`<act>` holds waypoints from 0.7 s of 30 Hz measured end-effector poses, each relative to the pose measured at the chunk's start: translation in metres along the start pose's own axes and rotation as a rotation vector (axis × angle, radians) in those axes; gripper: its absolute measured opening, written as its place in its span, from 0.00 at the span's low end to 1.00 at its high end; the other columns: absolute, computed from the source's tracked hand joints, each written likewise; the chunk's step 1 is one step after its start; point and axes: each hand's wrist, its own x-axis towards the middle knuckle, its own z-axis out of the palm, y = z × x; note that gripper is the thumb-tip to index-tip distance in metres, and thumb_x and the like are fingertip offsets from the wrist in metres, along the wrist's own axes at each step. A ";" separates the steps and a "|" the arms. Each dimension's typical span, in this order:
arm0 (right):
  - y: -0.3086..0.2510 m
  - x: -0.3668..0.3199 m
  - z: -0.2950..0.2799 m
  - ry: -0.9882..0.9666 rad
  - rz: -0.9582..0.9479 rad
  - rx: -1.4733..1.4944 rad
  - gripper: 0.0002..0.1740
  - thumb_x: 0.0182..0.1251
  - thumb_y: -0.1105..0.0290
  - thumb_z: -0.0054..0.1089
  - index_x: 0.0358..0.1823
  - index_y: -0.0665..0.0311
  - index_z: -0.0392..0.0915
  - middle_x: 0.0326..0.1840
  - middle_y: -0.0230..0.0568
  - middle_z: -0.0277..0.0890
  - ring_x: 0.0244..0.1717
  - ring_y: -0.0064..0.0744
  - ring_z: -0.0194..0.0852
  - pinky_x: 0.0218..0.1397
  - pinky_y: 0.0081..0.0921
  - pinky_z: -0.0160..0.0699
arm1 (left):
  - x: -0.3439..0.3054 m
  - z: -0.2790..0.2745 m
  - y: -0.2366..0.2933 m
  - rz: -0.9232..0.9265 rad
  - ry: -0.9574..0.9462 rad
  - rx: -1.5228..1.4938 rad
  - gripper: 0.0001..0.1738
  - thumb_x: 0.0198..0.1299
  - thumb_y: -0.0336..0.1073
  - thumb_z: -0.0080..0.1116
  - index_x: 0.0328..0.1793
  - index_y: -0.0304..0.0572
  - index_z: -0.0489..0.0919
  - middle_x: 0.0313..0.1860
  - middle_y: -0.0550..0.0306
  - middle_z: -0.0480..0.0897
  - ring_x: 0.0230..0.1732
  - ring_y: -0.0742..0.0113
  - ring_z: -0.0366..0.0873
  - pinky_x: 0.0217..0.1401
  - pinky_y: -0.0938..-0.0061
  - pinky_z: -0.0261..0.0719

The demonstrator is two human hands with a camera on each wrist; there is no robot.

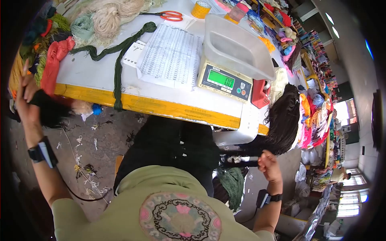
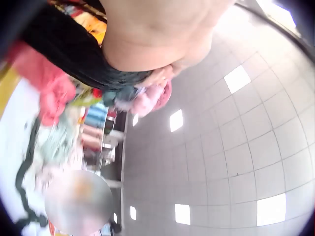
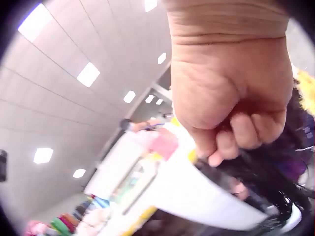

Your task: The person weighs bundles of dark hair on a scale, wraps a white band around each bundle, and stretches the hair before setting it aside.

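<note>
At the left edge of the head view, my left hand is raised beside the table, one finger pointing up. It holds a blurred hank of black yarn; in the left wrist view the dark yarn runs up to its fingers. Low on the right, my right hand makes a fist around black strands that stretch leftward over the lap. Seen from the right wrist, this hand has its fingers curled tightly, with glossy black yarn below them.
A scale bearing a plastic tub stands on the yellow-edged table. Nearby lie printed sheets, orange-handled scissors, a green hank and a red hank. Dark brown yarn hangs off the right corner.
</note>
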 end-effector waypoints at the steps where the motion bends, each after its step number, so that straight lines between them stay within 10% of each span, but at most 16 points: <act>1: -0.033 -0.013 0.016 -0.045 -0.117 0.071 0.15 0.73 0.55 0.60 0.48 0.57 0.73 0.23 0.24 0.65 0.20 0.17 0.59 0.20 0.16 0.56 | -0.002 0.032 -0.034 -0.036 -0.005 -0.059 0.25 0.77 0.33 0.43 0.76 0.30 0.60 0.31 0.66 0.63 0.21 0.84 0.56 0.20 0.90 0.56; 4: -0.133 -0.040 0.047 -0.128 -0.577 0.201 0.16 0.74 0.53 0.57 0.46 0.57 0.71 0.25 0.26 0.65 0.22 0.21 0.61 0.22 0.21 0.61 | -0.004 0.091 -0.114 -0.037 0.177 0.166 0.22 0.77 0.35 0.44 0.73 0.33 0.66 0.29 0.69 0.61 0.19 0.85 0.53 0.19 0.89 0.52; 7: -0.237 -0.045 0.051 -0.337 -0.941 0.458 0.12 0.80 0.61 0.46 0.39 0.61 0.68 0.30 0.27 0.55 0.35 0.24 0.61 0.80 0.42 0.56 | 0.011 0.100 -0.176 -0.136 0.172 0.336 0.14 0.76 0.40 0.49 0.55 0.37 0.75 0.23 0.72 0.60 0.19 0.84 0.52 0.19 0.85 0.48; 8: -0.274 -0.038 0.039 -0.404 -1.071 0.362 0.10 0.78 0.63 0.49 0.46 0.63 0.71 0.38 0.31 0.64 0.46 0.28 0.69 0.85 0.50 0.40 | 0.012 0.108 -0.196 -0.150 0.256 0.483 0.14 0.76 0.42 0.49 0.51 0.39 0.77 0.22 0.73 0.60 0.19 0.84 0.53 0.20 0.84 0.46; 11: -0.383 -0.028 0.028 -0.556 -1.244 0.065 0.09 0.77 0.69 0.48 0.46 0.68 0.71 0.46 0.44 0.72 0.57 0.38 0.72 0.87 0.55 0.27 | 0.007 0.109 -0.241 -0.231 0.229 0.738 0.11 0.73 0.42 0.55 0.41 0.46 0.82 0.24 0.73 0.69 0.20 0.85 0.57 0.22 0.85 0.50; 16: -0.512 -0.025 0.045 -0.350 -1.419 -0.133 0.12 0.75 0.65 0.52 0.49 0.67 0.77 0.47 0.44 0.78 0.56 0.39 0.77 0.76 0.38 0.64 | 0.008 0.098 -0.254 -0.236 0.261 0.803 0.09 0.72 0.40 0.55 0.43 0.44 0.80 0.23 0.72 0.69 0.21 0.86 0.57 0.22 0.85 0.51; 18: -0.510 -0.016 0.090 -0.167 -1.613 0.151 0.18 0.78 0.56 0.48 0.40 0.64 0.73 0.34 0.39 0.74 0.40 0.40 0.75 0.55 0.39 0.78 | 0.011 0.093 -0.253 -0.232 0.257 0.796 0.09 0.72 0.40 0.55 0.43 0.44 0.79 0.23 0.73 0.69 0.21 0.86 0.57 0.23 0.86 0.51; 21: -0.499 0.008 0.117 -0.178 -1.498 0.214 0.16 0.77 0.58 0.49 0.36 0.64 0.72 0.33 0.40 0.75 0.39 0.39 0.74 0.48 0.37 0.78 | 0.011 0.095 -0.254 -0.258 0.258 0.856 0.08 0.72 0.39 0.54 0.42 0.44 0.78 0.23 0.73 0.69 0.21 0.86 0.57 0.23 0.86 0.50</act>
